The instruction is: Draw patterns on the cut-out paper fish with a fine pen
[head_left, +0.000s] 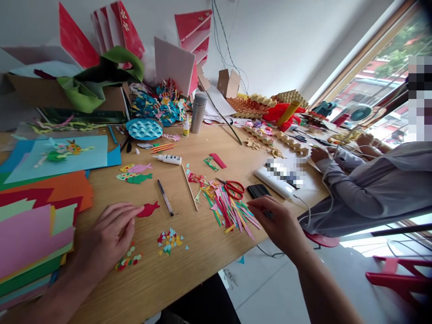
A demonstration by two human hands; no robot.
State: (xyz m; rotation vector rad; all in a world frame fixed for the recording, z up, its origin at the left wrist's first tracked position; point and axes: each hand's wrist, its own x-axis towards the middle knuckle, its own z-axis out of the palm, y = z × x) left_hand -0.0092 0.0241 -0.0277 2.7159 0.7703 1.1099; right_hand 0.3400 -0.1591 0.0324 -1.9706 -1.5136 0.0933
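Red paper fish on the wooden table, touched by the left hand.
I read that grip as loose, unclenched; the right hand hovers beside a black smartphone, its grip unclear.

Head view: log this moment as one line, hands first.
left hand: fingertips at red paper fish | right hand: near black phone, red-handled scissors

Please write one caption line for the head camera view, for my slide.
Left hand at a red paper fish, right hand beside cut paper strips on a wooden table.
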